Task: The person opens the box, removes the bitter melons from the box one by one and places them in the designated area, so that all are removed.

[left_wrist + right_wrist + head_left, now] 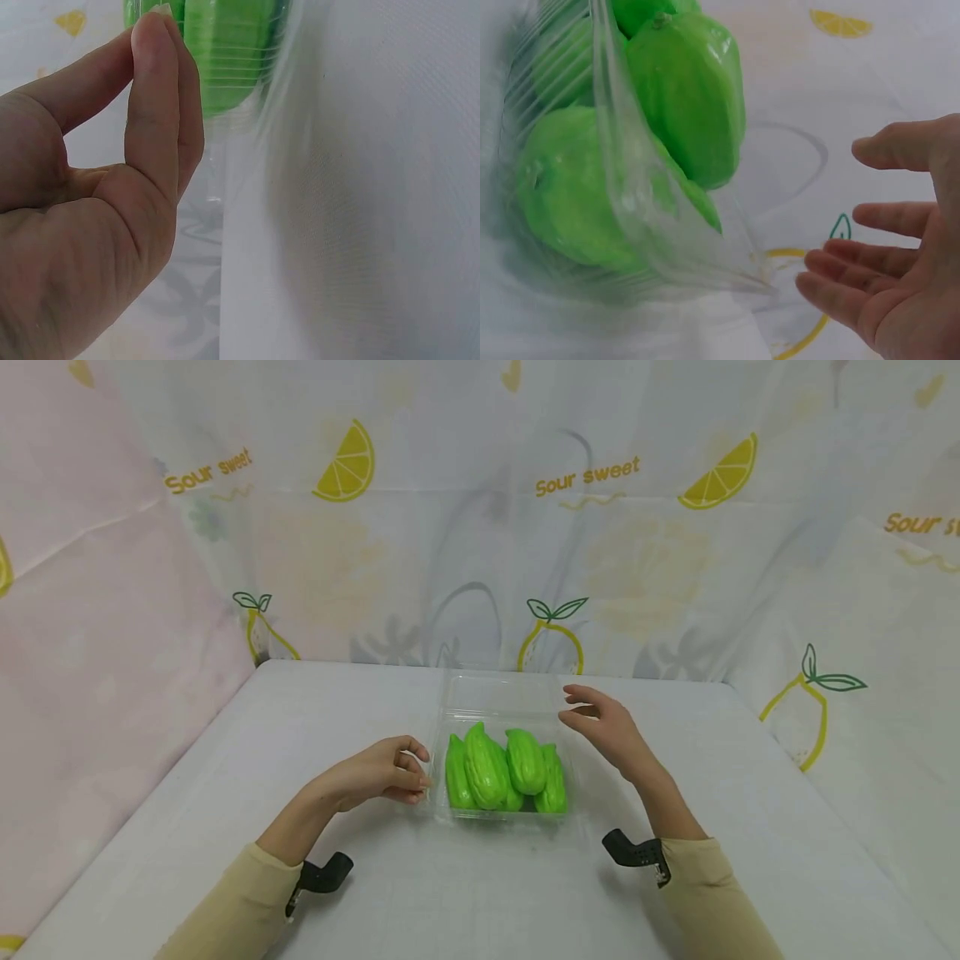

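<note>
A clear plastic box (510, 816) stands on the table with its hinged lid (498, 693) opened toward the back. Several glossy green ridged pieces (483, 768), shaped like elongated fruit, lie inside, some on top of others. My left hand (386, 770) pinches the box's left rim between thumb and fingers; in the left wrist view its fingertips (154, 34) meet right at the wall. To the right of the lid, my right hand (603, 731) holds nothing, its fingers extended and spread from the thumb. In the right wrist view these fingers (840, 296) point at the box's rim corner.
A white-covered table (487, 893) carries the box near its middle. Behind it hangs a patterned cloth (450, 543) with lemons and lettering, which also closes off both sides. Each sleeve has a black wrist camera (633, 850) strapped on, held low above the table.
</note>
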A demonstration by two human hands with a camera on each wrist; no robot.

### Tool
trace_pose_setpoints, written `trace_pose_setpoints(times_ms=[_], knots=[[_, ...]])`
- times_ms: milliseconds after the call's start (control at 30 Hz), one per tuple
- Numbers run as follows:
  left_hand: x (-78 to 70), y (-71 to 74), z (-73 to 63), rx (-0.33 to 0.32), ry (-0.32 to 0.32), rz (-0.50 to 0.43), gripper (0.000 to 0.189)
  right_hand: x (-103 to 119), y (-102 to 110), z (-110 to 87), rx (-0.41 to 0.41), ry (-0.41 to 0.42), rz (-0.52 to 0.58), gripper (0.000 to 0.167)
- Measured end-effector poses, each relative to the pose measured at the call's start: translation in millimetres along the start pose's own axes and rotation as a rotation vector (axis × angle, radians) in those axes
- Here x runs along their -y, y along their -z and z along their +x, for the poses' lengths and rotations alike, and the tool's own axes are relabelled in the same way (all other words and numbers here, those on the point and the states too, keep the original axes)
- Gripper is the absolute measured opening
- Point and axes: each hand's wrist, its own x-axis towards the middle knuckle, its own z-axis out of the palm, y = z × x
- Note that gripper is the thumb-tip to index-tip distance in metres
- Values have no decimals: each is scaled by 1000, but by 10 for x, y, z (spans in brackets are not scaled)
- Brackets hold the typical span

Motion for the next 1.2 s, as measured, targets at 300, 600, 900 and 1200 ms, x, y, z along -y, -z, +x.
trace_pose_setpoints(times_ms=[300, 600, 900, 1200], knots=[[5, 3, -5, 3, -2, -6, 48, 279, -114, -99, 122, 19, -156, 64], [35, 1, -8, -5, 3, -8, 48, 360, -310, -147, 239, 42, -251, 66], [22, 8, 23, -2, -3, 4, 47, 376, -353, -190, 315, 109, -345, 74], [20, 10, 26, 3, 8, 2, 48, 388, -424, -208, 311, 179, -422, 63]])
